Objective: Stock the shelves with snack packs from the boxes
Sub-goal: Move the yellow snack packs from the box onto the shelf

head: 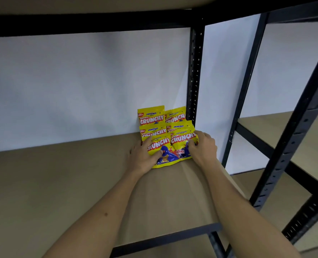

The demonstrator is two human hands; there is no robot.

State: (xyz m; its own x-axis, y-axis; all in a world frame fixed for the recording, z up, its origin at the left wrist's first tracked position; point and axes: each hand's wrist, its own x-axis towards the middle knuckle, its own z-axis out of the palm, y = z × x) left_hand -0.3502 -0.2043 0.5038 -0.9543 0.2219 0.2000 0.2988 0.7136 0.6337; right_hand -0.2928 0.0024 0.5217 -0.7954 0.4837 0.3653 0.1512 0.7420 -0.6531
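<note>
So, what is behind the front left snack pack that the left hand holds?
Behind the front left snack pack, held by the left hand, two more yellow packs stand in a row toward the white wall. Their lower parts are covered.

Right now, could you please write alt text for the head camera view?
Two hands set yellow Crunchy snack packs in two rows at the shelf board's back right corner, the left hand gripping the front left pack and the right hand the front right, beside a black upright.

Rear snack packs [151, 117]: lower halves hidden behind front packs [159, 146]. Small print unreadable. Both forearms [91, 216] cut off at bottom edge.
</note>
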